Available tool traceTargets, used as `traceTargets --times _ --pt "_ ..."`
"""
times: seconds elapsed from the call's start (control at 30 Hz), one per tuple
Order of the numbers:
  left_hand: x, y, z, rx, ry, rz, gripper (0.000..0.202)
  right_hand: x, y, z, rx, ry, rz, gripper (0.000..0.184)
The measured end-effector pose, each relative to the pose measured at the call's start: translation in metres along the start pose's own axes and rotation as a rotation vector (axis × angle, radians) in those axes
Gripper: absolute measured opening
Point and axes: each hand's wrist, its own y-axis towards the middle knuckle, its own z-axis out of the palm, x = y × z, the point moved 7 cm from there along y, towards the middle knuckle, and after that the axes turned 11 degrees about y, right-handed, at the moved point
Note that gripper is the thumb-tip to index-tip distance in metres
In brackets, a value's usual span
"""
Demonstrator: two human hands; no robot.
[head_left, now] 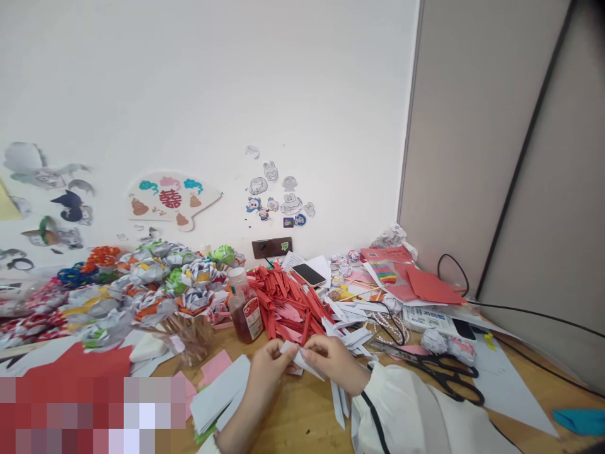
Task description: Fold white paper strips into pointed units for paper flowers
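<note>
Between my two hands is a small folded piece of white paper (309, 366), held just above the wooden table. My left hand (273, 364) pinches its left end with thumb and fingertips. On the other side, my right hand (331, 359) grips the paper with thumb and forefinger. Right behind the hands lies a heap of folded red paper strips (288, 302). White folded strips (350, 334) are scattered beside my right hand. A stack of white paper sheets (220, 394) rests left of my left forearm, with pink paper (215, 367) partly under it.
A bottle of dark red liquid (246, 309) stands behind my left hand. Black scissors (439, 372) lie to the right. A phone (309, 274) rests behind the red heap. Crumpled paper flowers (155, 277) pile up at left. Red sheets (430, 285) and cables occupy the back right.
</note>
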Motion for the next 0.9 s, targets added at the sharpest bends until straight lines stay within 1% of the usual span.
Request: traceTargets --times 0.1,0.2,0.27,0.37,0.47,0.57,0.67,0.73,0.83,0.9 --pt "-0.002 -0.001 0.002 0.023 0.022 0.013 0.031 -0.008 0.001 0.000 -0.003 -0.034 0.031 0.020" --pt "0.000 -0.001 0.006 0.063 -0.007 -0.006 0.031 -0.014 0.002 -0.001 -0.019 -0.042 0.065 0.012" --pt "0.002 0.000 0.007 0.072 -0.037 -0.023 0.032 -0.014 0.002 -0.002 -0.022 -0.025 0.056 0.012" --pt "0.004 0.000 0.006 0.048 -0.043 -0.026 0.033 -0.013 0.001 0.000 -0.011 0.006 0.048 0.016" --pt "0.002 -0.001 0.002 0.004 0.005 0.005 0.033 -0.015 0.000 0.006 0.024 0.071 0.095 0.022" --pt "-0.003 -0.003 -0.001 -0.045 0.068 0.040 0.032 -0.016 -0.002 0.013 0.064 0.168 0.131 0.022" --pt "-0.008 -0.005 -0.002 -0.071 0.122 0.063 0.032 -0.015 -0.002 0.015 0.072 0.212 0.135 0.021" --pt "-0.009 -0.005 0.003 -0.018 0.102 0.057 0.032 -0.014 -0.002 0.012 0.056 0.198 0.133 0.016" --pt "-0.010 -0.006 0.011 0.118 0.022 0.039 0.033 -0.016 -0.001 0.007 0.050 0.170 0.147 0.010" --pt "-0.010 -0.006 0.013 0.151 -0.017 0.039 0.034 -0.018 -0.001 0.006 0.062 0.177 0.164 0.009"
